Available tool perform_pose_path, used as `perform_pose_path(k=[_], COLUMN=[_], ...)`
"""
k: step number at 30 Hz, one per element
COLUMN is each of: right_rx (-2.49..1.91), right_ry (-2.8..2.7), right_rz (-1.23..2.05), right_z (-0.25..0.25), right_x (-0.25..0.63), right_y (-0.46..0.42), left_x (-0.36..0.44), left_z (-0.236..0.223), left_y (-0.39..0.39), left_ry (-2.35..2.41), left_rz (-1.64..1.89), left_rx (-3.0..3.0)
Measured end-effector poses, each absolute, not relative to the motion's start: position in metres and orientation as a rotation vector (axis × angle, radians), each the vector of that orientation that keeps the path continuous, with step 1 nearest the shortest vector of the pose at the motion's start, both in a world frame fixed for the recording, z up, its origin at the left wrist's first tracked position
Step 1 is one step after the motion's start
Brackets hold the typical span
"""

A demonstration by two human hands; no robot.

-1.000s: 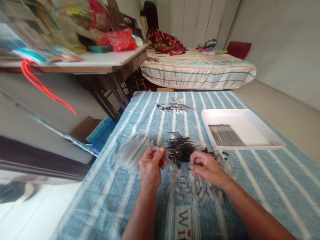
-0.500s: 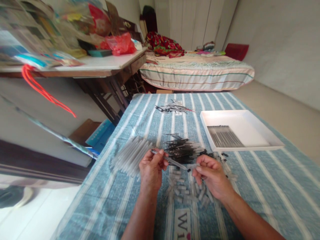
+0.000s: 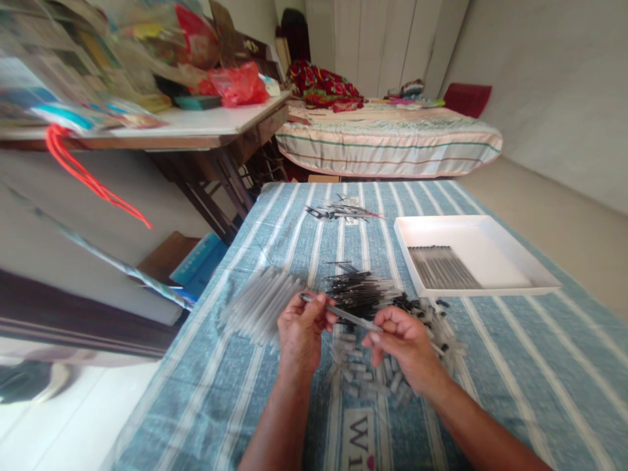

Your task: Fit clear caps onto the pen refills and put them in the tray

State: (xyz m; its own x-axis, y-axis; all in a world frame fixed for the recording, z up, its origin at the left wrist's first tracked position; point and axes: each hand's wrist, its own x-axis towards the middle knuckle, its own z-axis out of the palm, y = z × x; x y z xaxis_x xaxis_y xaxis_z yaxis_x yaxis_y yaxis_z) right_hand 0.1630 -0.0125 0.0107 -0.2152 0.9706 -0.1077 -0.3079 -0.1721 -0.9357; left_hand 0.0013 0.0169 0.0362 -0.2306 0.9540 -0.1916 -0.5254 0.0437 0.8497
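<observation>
My left hand (image 3: 305,327) is closed around a slim, clear-grey pen (image 3: 350,318) with a dark end, tilted down to the right. At the pen's right end my right hand (image 3: 400,340) pinches a translucent pen cap (image 3: 373,326), which now meets the barrel; how far it sits over the tip is hidden by my fingers. Left of my left hand lies a stack of translucent pen barrels (image 3: 260,304). Behind the pen is a pile of black pen refills (image 3: 360,291). Loose translucent caps (image 3: 360,376) lie scattered below my hands, and small black plugs (image 3: 409,302) sit beyond the right one.
A shallow white box (image 3: 510,255) at the right holds a row of pens (image 3: 444,267). More thin dark pieces (image 3: 343,211) lie toward the far end of the striped tablecloth (image 3: 206,392). A cluttered side table (image 3: 206,134) stands left, a bed (image 3: 392,140) behind.
My right hand has moved slightly left, bringing the cap onto the pen's end; the black tip visible before is now covered. My left hand still holds the pen.
</observation>
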Motion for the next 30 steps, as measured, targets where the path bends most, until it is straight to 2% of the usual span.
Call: perform_pose_path(k=[23,30], right_rx=[-1.149,-1.331], right_ry=[-1.502,-2.043], right_rz=[1.303,0.720], right_z=[0.014,0.043], right_x=[0.168,0.171], right_y=[-0.015,0.001], left_x=[0.006,0.011], left_z=[0.033,0.035], left_y=[0.014,0.015], left_ry=[1.070,1.098], left_rz=[1.398,1.353], left_rx=[0.629,0.727])
